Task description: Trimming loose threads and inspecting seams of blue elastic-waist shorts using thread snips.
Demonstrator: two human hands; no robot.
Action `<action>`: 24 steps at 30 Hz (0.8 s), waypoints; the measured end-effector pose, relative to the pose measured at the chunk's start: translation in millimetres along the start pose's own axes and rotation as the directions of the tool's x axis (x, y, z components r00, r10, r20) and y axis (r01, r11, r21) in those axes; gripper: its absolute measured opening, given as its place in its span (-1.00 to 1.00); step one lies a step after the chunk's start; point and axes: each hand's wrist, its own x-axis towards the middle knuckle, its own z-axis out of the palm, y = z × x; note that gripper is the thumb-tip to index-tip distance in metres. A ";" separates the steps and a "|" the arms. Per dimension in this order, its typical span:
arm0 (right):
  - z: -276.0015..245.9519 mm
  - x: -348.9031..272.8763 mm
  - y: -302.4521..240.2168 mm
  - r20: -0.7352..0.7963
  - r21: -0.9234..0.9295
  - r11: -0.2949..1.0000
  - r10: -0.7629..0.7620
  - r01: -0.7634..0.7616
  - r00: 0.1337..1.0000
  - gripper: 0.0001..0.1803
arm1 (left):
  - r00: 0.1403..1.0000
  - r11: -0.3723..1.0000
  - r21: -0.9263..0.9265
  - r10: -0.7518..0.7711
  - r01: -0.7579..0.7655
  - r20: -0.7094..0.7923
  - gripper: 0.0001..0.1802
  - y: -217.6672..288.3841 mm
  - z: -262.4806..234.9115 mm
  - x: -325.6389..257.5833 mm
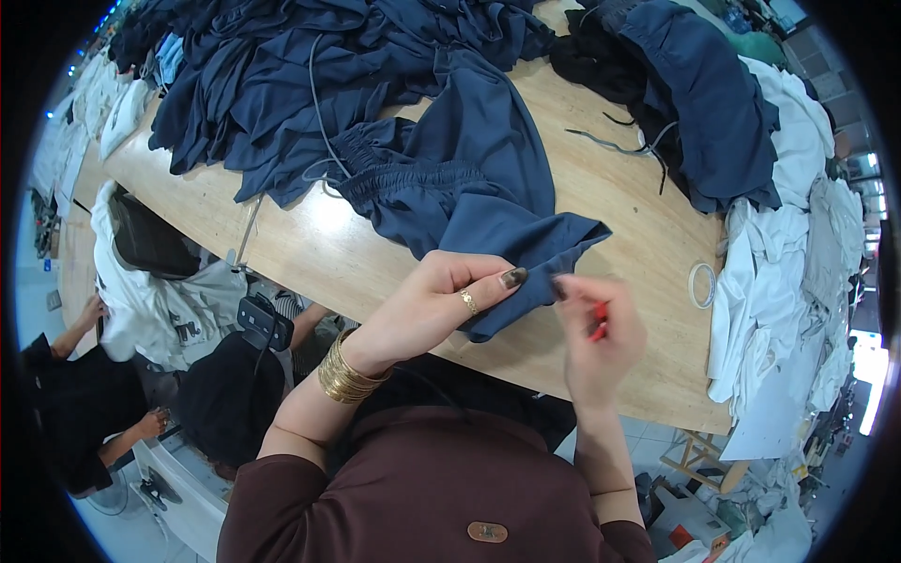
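Navy drawstring trousers [497, 178] lie across the table, their gathered elastic waistband towards the pile on the left. My left hand [441, 300] is closed on one end of a leg, thumb on top, and the cloth hangs over its fingers. A gold ring and stacked bangles are on that hand and wrist. Just right of the held cloth, my right hand [601, 338] is smeared by motion. A small red tool [599, 321] sits in its curled fingers; its exact kind is hidden. The fingertips are close to the fabric edge, but I cannot tell whether they touch it.
A heap of navy garments [263, 103] covers the far left of the table [638, 281]. More navy clothing [704, 103] and white cloth [751, 291] lie at right, beside a roll of tape [701, 285]. Two people work at lower left, near a black cap [230, 394].
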 end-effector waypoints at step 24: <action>-15.8 25.4 8.4 0.399 0.435 0.753 0.330 -0.493 0.855 -0.91 | 1.000 0.992 0.124 -0.010 0.007 0.029 -0.83 3.2 -10.5 2.8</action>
